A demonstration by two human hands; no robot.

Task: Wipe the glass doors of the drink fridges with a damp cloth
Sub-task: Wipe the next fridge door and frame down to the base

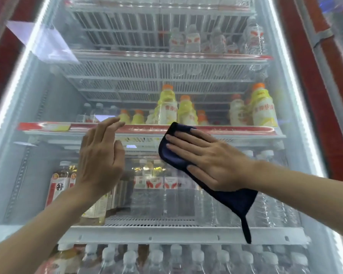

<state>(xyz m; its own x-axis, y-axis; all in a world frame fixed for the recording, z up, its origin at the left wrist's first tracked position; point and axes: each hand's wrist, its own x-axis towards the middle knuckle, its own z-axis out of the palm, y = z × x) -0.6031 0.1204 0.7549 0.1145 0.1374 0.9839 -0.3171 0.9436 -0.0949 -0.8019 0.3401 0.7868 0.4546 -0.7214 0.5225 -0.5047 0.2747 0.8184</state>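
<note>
Glass door (127, 76): closed, fills the view.

Cloth (234, 198): dark blue, flat against the glass just off view centre at 4 o'clock. A loose tail hangs toward 5 o'clock.

Right hand (212, 161): grip open, fingers straight and spread, palm pressing the cloth onto the glass. Fingertips point to 10 o'clock.

Left hand (101, 161): at 8 o'clock from centre, grip open, fingers relaxed, holding nothing. Contact with the glass cannot be determined.

Behind the glass: yellow bottles (166, 107) with orange caps at 12 o'clock from the cloth, on a red-edged shelf (226, 130); clear bottles (176, 260) at 6 o'clock.
</note>
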